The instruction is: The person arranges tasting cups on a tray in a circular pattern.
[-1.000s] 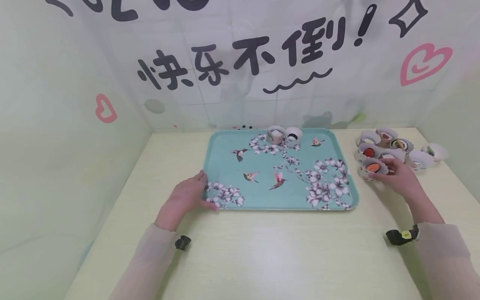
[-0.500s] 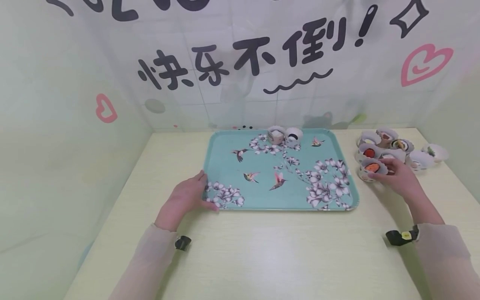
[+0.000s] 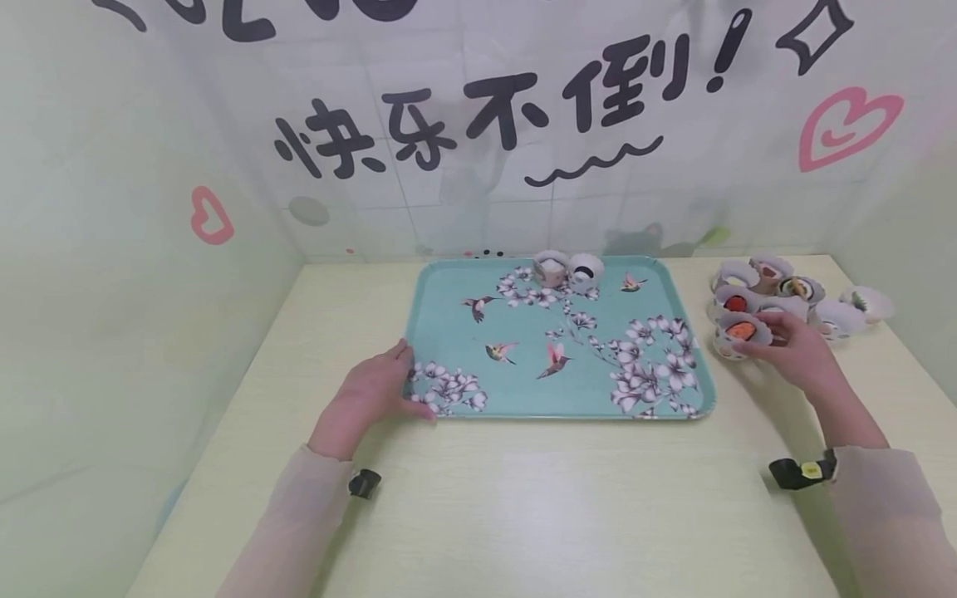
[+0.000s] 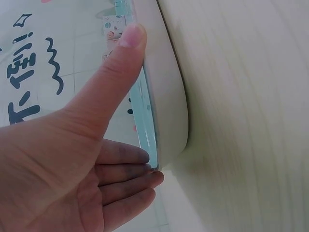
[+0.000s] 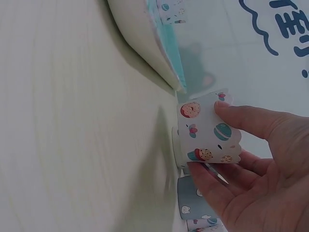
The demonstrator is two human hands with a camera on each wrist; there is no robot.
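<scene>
My right hand (image 3: 802, 353) pinches a paper baking cup (image 5: 205, 130) printed with sweets, thumb on one side and fingers on the other. An orange piece (image 3: 740, 331), perhaps toy sushi, lies inside it. In the right wrist view the cup seems slightly off the table. At the turquoise tray (image 3: 449, 316), my left hand (image 3: 368, 397) touches the near left corner, its fingers along the left side and the thumb along the front edge; the left wrist view shows them fairly straight. Two filled cups, one pinkish (image 3: 551, 270) and one white (image 3: 586, 274), stand at the tray's back.
Right of the tray, several more filled paper cups cluster on the table, among them one with a red piece (image 3: 736, 304) and a white one (image 3: 867, 304) at the far right. A wall (image 3: 478, 208) with black lettering rises directly behind the table.
The cup with the orange piece has shifted very slightly left and up in my right hand. My left hand and the tray have stayed put.
</scene>
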